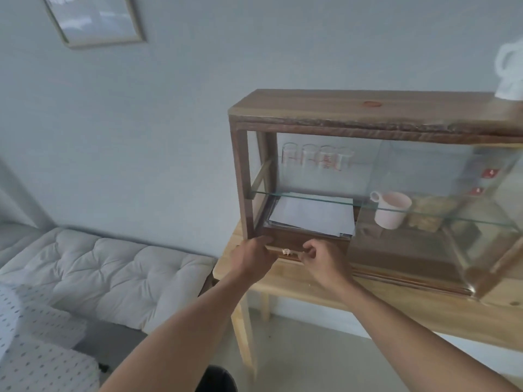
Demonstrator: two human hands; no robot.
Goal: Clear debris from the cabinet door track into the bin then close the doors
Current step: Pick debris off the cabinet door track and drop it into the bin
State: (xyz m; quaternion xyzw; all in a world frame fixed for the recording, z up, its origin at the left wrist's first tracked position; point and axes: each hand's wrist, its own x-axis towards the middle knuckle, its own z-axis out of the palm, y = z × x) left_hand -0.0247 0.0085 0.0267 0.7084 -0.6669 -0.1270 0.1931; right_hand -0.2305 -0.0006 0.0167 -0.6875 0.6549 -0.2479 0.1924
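A wooden cabinet with sliding glass doors stands on a light wooden table. Its left side is open; the glass door sits slid over the right half. A small pale crumpled scrap of debris lies in the bottom door track at the front left. My left hand rests at the cabinet's lower left corner, fingers curled against the track just left of the scrap. My right hand is at the track just right of the scrap, fingers bent and pinched close to it. The bin is out of view.
Inside the cabinet are a stack of papers, a pink mug and several glasses on a glass shelf. A white jug stands on top. A white padded bench lies to the left, a framed picture above.
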